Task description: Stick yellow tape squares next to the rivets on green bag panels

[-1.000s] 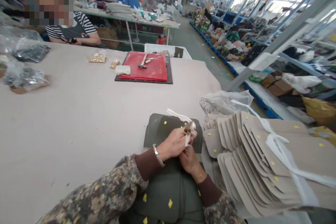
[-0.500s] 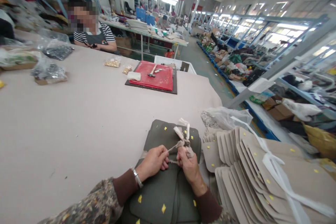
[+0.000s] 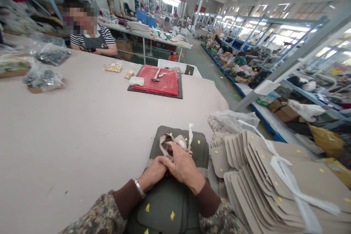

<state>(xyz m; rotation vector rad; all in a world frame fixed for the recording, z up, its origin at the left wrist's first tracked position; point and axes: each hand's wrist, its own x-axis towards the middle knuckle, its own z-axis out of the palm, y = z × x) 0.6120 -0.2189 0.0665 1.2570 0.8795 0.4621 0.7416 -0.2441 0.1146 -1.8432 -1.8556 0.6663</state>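
Left grip [image 3: 154,173] and right grip [image 3: 182,167] sat curled up on a tan strap [image 3: 163,142].
Left grip was half shut, tucked under the other one, so its hold was hidden. Right grip lay over it, touching the strap, but I could not tell if it held on. The strap lay on a dark green padded panel [image 3: 200,151], just left of a stack of beige flaps [image 3: 260,175].

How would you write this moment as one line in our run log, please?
left hand: under right hand | right hand: on beige strap | beneath: dark green padded panel | beside: stacked beige flaps
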